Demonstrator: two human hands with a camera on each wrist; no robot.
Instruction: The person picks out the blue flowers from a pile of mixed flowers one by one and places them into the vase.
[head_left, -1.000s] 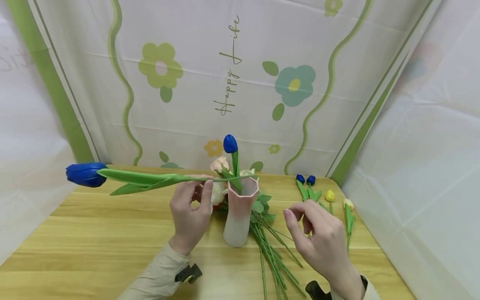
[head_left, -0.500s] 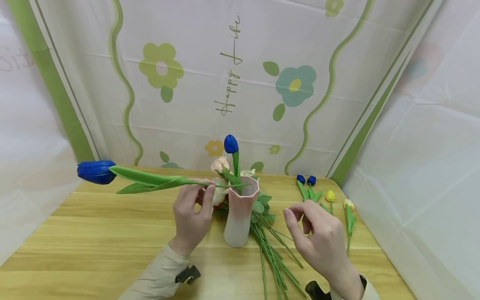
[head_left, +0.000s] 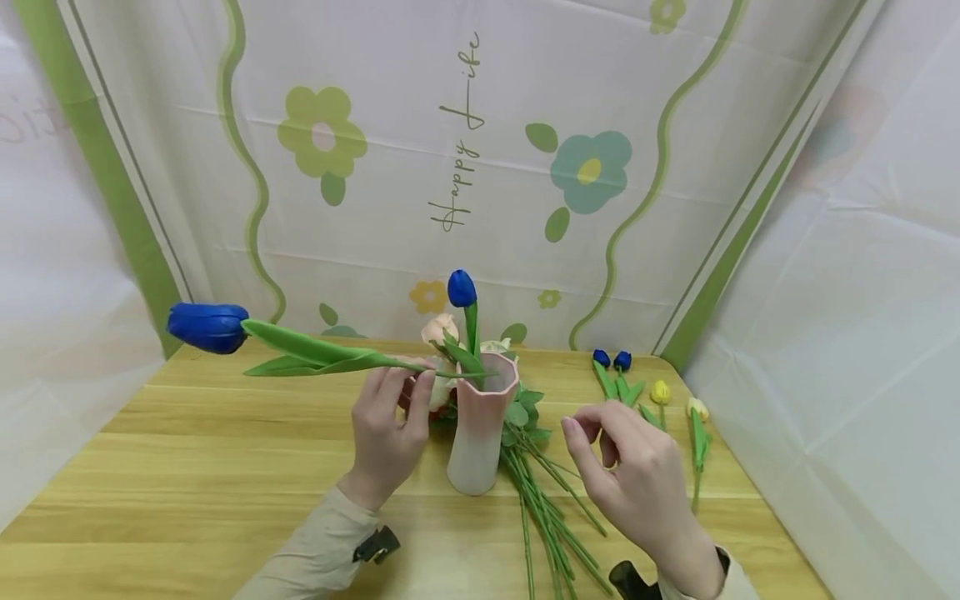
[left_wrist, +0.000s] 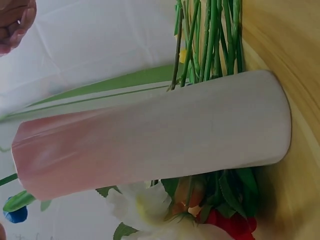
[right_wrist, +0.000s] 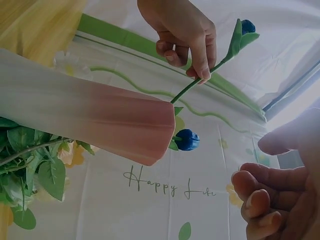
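Note:
My left hand (head_left: 390,429) pinches the green stem of a blue tulip (head_left: 206,327) between thumb and fingers, just left of the vase mouth. The tulip lies nearly level, bloom to the left, and its stem tip reaches over the rim into the opening, as the right wrist view also shows. A pink-and-white vase (head_left: 480,433) stands upright on the table, with another blue tulip (head_left: 462,289) standing in it. My right hand (head_left: 633,475) hovers right of the vase with loosely bent fingers and nothing in them. In the left wrist view the vase (left_wrist: 160,135) fills the middle.
Behind and beside the vase lie pale and red flowers, among them a peach rose (head_left: 440,328), their green stems (head_left: 551,517) spreading toward the front. At the right of the wooden table (head_left: 187,467) lie small blue tulips (head_left: 622,361), a yellow tulip (head_left: 660,392) and a cream tulip (head_left: 697,408).
The held tulip has shifted right, its bloom rising slightly and its stem tip dropping from above the rim into the vase mouth. My right hand has barely moved.

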